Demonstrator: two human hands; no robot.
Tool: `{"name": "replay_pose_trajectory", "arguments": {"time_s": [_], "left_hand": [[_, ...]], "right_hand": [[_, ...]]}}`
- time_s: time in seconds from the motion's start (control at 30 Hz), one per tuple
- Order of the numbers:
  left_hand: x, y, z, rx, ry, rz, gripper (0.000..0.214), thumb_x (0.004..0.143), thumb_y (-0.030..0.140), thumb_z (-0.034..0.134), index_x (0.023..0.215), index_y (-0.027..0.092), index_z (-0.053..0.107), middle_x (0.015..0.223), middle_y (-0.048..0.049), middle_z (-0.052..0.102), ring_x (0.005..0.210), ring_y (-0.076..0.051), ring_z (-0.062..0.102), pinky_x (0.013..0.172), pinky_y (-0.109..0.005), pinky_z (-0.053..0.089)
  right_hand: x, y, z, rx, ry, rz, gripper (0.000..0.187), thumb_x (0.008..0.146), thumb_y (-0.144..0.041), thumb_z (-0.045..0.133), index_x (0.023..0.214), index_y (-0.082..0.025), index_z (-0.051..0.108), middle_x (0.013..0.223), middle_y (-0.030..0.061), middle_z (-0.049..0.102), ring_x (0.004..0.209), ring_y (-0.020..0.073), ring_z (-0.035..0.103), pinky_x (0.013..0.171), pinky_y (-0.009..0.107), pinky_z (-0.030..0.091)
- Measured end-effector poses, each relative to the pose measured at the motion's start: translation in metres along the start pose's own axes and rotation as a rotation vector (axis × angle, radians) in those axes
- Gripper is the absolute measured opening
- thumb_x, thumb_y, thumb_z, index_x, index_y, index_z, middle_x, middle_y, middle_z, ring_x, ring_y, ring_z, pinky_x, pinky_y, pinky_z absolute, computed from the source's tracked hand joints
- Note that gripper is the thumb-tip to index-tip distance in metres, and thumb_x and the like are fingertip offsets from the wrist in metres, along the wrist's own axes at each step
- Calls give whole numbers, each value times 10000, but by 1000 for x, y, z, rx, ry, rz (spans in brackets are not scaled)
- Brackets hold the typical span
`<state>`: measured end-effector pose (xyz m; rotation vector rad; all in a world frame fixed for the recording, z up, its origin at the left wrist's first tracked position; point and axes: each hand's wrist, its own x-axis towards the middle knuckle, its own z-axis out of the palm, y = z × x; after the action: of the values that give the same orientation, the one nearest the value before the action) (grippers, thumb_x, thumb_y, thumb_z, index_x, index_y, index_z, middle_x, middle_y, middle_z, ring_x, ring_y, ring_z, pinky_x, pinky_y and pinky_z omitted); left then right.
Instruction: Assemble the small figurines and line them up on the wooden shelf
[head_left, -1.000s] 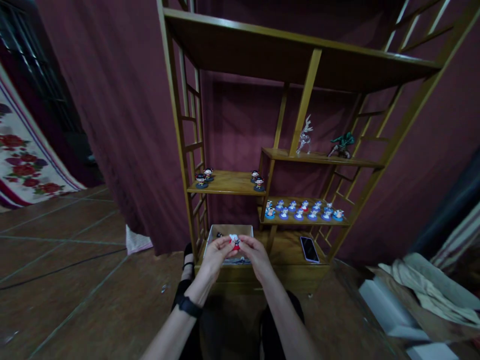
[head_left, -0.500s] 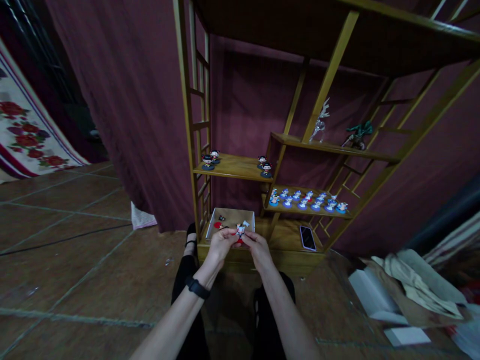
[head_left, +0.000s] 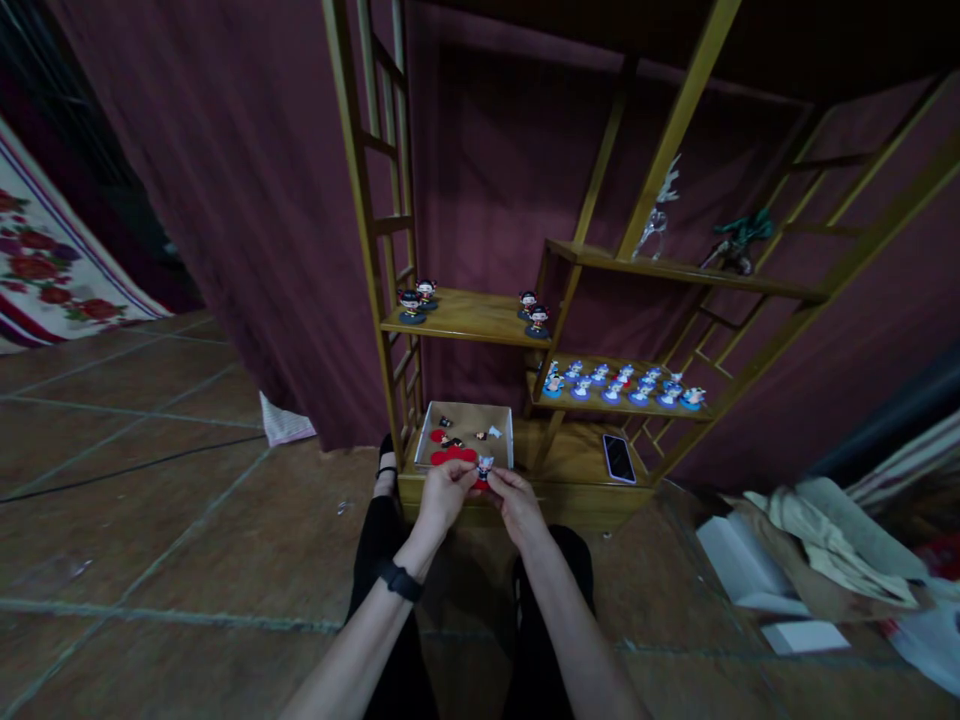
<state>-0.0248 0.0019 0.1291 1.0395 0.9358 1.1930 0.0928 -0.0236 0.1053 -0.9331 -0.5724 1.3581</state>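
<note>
My left hand [head_left: 444, 494] and my right hand [head_left: 513, 496] meet in front of me, both pinching a small figurine [head_left: 484, 467] with a white head on a red base. They hover at the near edge of a shallow cardboard box [head_left: 504, 430] holding several red bases and small loose parts. The box rests on the lowest board of a wooden shelf unit [head_left: 480, 320]. A black watch sits on my left wrist.
Two pairs of dark-haired figurines [head_left: 418, 298] stand on the middle-left shelf. Several blue-based figurines [head_left: 619, 384] line the shelf to the right. A black phone [head_left: 619, 458] lies on the bottom board. White boxes and crumpled paper [head_left: 810, 545] lie on the floor right.
My view has tilted down and drawn closer to the shelf. Both hands stayed together on the figurine and drew back slightly toward me, uncovering the red pieces in the box.
</note>
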Motion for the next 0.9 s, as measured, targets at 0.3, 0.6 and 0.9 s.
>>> {"name": "replay_pose_trajectory", "arguments": {"time_s": [0.3, 0.6, 0.9], "left_hand": [[-2, -7, -6, -135, -4, -159, 284, 503, 239, 771, 717, 117, 629, 677, -27, 653, 602, -126, 608, 599, -273, 537], [2, -16, -6, -77, 28, -132, 330, 470, 232, 783, 722, 123, 601, 623, 1, 629, 549, -104, 590, 568, -256, 531], [7, -18, -16, -54, 117, -110, 358, 469, 245, 784, 754, 119, 609, 616, -7, 621, 571, -113, 594, 582, -264, 534]], "right_hand": [[2, 7, -6, 58, -33, 18, 297, 524, -314, 769, 774, -175, 691, 867, 50, 690, 818, 184, 619, 758, 313, 476], [5, 9, -4, -90, -34, -43, 348, 540, -392, 733, 818, -190, 679, 870, 42, 681, 822, 195, 611, 738, 325, 475], [-34, -102, 16, -482, 13, -454, 282, 713, -385, 607, 943, -227, 650, 967, 35, 653, 910, 185, 581, 849, 359, 443]]}}
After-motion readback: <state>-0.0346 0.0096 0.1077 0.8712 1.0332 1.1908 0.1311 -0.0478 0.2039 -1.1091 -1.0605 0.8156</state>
